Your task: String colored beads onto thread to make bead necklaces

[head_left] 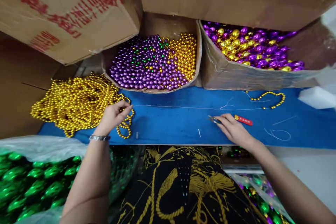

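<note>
My left hand, with a bracelet at the wrist, is closed in a pinch on one end of a thin white thread. This thread runs across the blue tabletop towards the right. Beside and below that hand lie a loop of gold beads and a large heap of gold bead strands. My right hand rests low over the table, fingers closed on small metal snips whose tips point left. Just behind its fingers lies a red and yellow label-like strip.
An open carton of purple, gold and green beads stands at the back, beside another carton of larger purple and gold beads. A short gold bead strand and loose thread lie at right. Large green beads fill a bag at lower left.
</note>
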Demonstrator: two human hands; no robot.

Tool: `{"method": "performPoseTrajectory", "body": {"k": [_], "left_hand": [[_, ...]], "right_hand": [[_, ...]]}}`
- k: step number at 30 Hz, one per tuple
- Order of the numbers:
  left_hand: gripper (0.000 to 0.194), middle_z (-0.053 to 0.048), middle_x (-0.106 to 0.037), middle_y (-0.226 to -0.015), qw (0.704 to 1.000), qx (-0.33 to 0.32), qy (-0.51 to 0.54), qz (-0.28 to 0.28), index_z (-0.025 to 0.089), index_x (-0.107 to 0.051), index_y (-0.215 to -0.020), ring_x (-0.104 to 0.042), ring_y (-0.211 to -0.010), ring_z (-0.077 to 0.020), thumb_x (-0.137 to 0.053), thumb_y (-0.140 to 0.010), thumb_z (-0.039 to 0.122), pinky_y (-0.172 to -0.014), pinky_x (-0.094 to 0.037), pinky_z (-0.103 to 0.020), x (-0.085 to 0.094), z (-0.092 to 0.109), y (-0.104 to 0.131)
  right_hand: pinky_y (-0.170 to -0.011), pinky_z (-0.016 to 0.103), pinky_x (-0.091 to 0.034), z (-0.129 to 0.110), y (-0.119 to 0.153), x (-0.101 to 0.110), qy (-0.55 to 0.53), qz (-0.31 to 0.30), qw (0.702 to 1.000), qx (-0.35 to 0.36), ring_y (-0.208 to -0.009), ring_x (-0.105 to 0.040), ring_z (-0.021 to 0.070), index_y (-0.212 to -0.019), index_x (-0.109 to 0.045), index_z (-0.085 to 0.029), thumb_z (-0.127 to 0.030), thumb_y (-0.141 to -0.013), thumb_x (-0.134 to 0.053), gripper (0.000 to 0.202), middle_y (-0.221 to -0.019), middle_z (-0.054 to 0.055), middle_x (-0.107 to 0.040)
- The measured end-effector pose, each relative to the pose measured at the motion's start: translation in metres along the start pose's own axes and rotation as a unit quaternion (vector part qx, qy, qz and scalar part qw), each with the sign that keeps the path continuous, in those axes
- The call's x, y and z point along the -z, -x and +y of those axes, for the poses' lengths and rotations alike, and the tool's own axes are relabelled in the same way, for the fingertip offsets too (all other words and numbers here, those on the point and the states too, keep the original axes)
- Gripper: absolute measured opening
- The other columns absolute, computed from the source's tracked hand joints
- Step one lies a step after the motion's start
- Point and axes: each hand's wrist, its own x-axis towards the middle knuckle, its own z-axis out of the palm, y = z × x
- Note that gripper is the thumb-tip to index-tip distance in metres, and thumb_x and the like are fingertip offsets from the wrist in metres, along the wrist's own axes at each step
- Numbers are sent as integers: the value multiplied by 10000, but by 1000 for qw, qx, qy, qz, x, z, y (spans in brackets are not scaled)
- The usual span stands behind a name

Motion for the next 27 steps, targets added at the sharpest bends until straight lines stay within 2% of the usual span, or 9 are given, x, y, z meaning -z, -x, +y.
{"method": "performPoseTrajectory", "body": {"k": [2, 5, 7, 10, 14, 20, 27], "left_hand": [[368, 2, -576, -649, 1000, -5, 6, 6, 169, -597, -748, -494, -580, -125, -524, -832, 520, -584, -392, -232, 1, 1, 2], [356, 4, -577, -649, 1000, -18, 13, 5, 167, -599, -751, -491, -574, -121, -522, -843, 502, -582, -390, -231, 1, 4, 4], [354, 4, -586, -653, 999, -28, 14, 4, 165, -606, -758, -496, -572, -120, -523, -845, 498, -583, -391, -231, 0, 5, 4], [358, 4, -593, -651, 999, -38, 17, 4, 161, -610, -755, -502, -568, -118, -528, -844, 498, -581, -393, -229, 0, 6, 4], [345, 5, -593, -662, 999, -43, 17, 12, 160, -609, -767, -507, -583, -118, -530, -857, 483, -587, -391, -227, 1, 2, 4], [332, 6, -585, -670, 999, -36, 17, 16, 160, -608, -777, -500, -589, -116, -538, -870, 471, -576, -376, -226, 2, -3, 5], [330, 8, -582, -664, 999, -40, 16, 14, 163, -611, -774, -487, -572, -114, -537, -873, 469, -574, -375, -230, 2, -2, 4]], "right_hand": [[-875, 344, -532, -26, -37, -3, 38, -3, 999, -7, -1005, -632, 216, -1312, -549, -186, -361, -1023, -310, 414, -1128, 125, -599], [-808, 345, -514, -60, -84, -4, 118, -51, 992, -22, -957, -623, 235, -1285, -581, -191, -403, -1017, -346, 414, -1062, 124, -618], [-758, 315, -483, -74, -105, -2, 158, -87, 983, -26, -951, -612, 235, -1256, -601, -196, -419, -1016, -357, 408, -1074, 132, -615], [-686, 274, -421, -84, -123, 0, 183, -132, 974, -23, -938, -606, 230, -1179, -638, -183, -403, -1018, -361, 388, -1061, 141, -615], [-650, 261, -373, -82, -134, -1, 180, -156, 971, -13, -918, -611, 227, -1068, -682, -198, -400, -1015, -387, 361, -992, 120, -634], [-634, 259, -333, -78, -131, 1, 179, -127, 976, -9, -908, -601, 217, -1191, -628, -237, -452, -1016, -357, 388, -1083, 111, -613], [-618, 260, -292, -81, -128, 7, 185, -109, 976, 13, -872, -596, 202, -1186, -626, -236, -451, -1016, -353, 387, -1061, 104, -613]]}}
